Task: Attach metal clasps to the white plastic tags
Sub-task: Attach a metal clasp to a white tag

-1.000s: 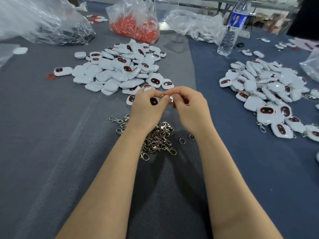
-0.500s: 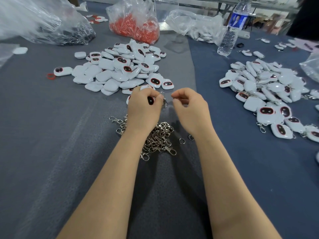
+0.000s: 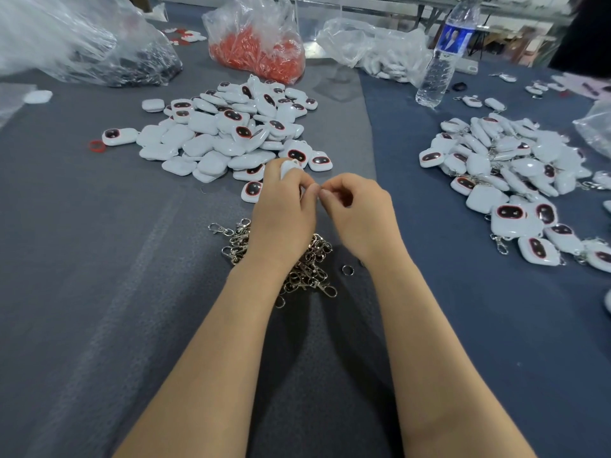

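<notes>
My left hand (image 3: 281, 209) grips a white plastic tag (image 3: 288, 166) whose top edge shows above my fingers. My right hand (image 3: 358, 213) has its thumb and forefinger pinched together right against the left hand's fingertips; whatever it pinches is hidden. Under my left wrist lies a pile of metal clasps (image 3: 310, 269). A heap of bare white tags (image 3: 231, 133) with dark red-ringed faces lies beyond my hands. To the right is a heap of tags with clasps fitted (image 3: 509, 173).
A loose split ring (image 3: 347, 270) lies right of the clasp pile. A bag of orange parts (image 3: 261, 51), two other plastic bags (image 3: 373, 51) and a water bottle (image 3: 441, 61) stand at the back. A red ring (image 3: 97, 146) lies at the left.
My hands first worked together, then drew apart with a clasp hanging from the tag in my left hand. Now the right hand's fingertips are back against the left hand's.
</notes>
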